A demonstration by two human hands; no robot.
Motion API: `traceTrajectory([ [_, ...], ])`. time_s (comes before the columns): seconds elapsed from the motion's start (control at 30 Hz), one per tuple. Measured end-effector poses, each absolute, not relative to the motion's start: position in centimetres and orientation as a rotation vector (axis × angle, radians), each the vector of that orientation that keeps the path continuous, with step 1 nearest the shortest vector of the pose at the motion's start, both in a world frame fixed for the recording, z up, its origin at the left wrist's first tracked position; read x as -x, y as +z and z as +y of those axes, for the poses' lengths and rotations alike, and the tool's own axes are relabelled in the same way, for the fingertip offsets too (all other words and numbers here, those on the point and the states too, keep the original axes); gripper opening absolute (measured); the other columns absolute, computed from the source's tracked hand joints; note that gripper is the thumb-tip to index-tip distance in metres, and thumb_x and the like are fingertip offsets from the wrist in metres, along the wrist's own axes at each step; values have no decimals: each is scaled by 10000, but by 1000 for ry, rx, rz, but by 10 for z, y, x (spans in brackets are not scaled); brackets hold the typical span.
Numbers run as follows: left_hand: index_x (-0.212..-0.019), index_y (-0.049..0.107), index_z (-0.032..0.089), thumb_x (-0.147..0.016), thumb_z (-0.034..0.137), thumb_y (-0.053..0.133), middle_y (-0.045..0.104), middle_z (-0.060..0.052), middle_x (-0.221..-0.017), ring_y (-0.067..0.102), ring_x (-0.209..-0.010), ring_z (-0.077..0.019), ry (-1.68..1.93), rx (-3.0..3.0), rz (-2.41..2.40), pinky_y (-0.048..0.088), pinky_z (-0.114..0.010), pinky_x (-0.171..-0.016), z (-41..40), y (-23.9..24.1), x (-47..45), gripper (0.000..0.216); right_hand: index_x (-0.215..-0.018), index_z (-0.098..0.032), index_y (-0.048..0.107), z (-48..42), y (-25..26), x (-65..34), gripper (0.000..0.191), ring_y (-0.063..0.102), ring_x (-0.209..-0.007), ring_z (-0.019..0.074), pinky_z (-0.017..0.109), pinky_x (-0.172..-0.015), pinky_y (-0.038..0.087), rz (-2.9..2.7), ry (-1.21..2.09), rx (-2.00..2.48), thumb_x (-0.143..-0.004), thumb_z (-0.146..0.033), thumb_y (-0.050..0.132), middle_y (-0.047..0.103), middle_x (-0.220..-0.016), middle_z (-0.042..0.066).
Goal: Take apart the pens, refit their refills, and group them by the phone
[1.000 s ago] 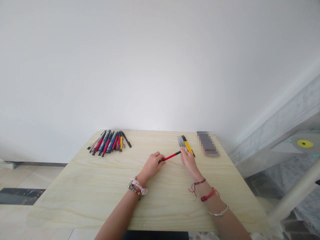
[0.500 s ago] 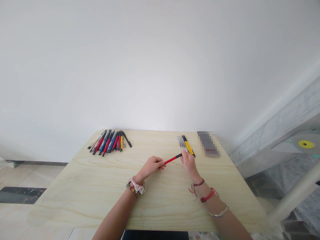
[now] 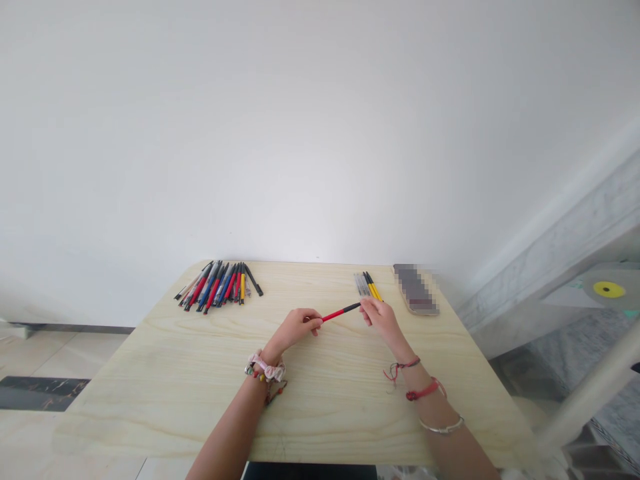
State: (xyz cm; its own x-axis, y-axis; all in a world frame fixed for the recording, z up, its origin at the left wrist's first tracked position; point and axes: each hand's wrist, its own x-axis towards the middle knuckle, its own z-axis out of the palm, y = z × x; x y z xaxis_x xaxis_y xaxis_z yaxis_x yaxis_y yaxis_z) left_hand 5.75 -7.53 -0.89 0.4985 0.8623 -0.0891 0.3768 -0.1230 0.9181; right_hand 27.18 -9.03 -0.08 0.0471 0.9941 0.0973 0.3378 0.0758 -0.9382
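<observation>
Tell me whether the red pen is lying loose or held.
Held: red pen gripped by left hand at one end, right hand at the other.

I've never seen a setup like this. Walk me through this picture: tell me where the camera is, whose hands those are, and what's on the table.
No machine here: a person works bare-handed, and the camera sits on their head, looking forward and down, so both arms are their own. The left hand and right hand each pinch one end of a red pen over a wooden table. At the far left lies a fanned pile of pens in red, blue, black and yellow. Beyond the right hand lie a few more pens, yellow and clear, and beside them a blurred flat object.
</observation>
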Motion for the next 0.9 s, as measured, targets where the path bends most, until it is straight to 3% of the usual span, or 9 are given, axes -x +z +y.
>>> traceTrajectory([
  [0.2,-718,604,139,-713,323,420,592,5,-563,548,-582,-126,533,-1824,1142,402,-222,-618,-74,-8,-55,260,-714,-165,523,-89,-2,-273,205,447,-451,94,218,-433,371,-1521,980,1342,-688,-365,494,493,-534,-19],
  [0.33,-705,603,139,-715,336,403,592,0,-566,545,-590,-129,544,-1834,1141,400,-219,-616,-73,-7,-54,281,-780,-176,504,-89,-3,-271,213,470,-469,98,216,-433,381,-1499,1042,1289,-671,-358,520,493,-553,-26],
  [0.53,-707,599,143,-710,337,410,584,3,-558,542,-582,-129,542,-1840,1151,397,-217,-610,-74,-7,-54,271,-672,-173,511,-88,-6,-271,204,431,-404,86,222,-408,362,-1488,993,1359,-699,-375,488,488,-507,-22],
  [0.7,-714,601,142,-716,344,396,592,-1,-567,545,-596,-132,534,-1854,1171,396,-215,-614,-73,-7,-53,288,-802,-177,516,-87,-7,-270,223,471,-441,95,216,-406,361,-1470,1073,1280,-666,-353,532,514,-562,-23],
  [0.9,-719,605,144,-713,342,401,593,2,-563,542,-584,-131,512,-1879,1176,393,-217,-617,-72,-9,-53,284,-686,-172,512,-88,-7,-270,152,462,-439,91,216,-420,369,-1492,1011,1331,-692,-323,493,506,-533,-18],
])
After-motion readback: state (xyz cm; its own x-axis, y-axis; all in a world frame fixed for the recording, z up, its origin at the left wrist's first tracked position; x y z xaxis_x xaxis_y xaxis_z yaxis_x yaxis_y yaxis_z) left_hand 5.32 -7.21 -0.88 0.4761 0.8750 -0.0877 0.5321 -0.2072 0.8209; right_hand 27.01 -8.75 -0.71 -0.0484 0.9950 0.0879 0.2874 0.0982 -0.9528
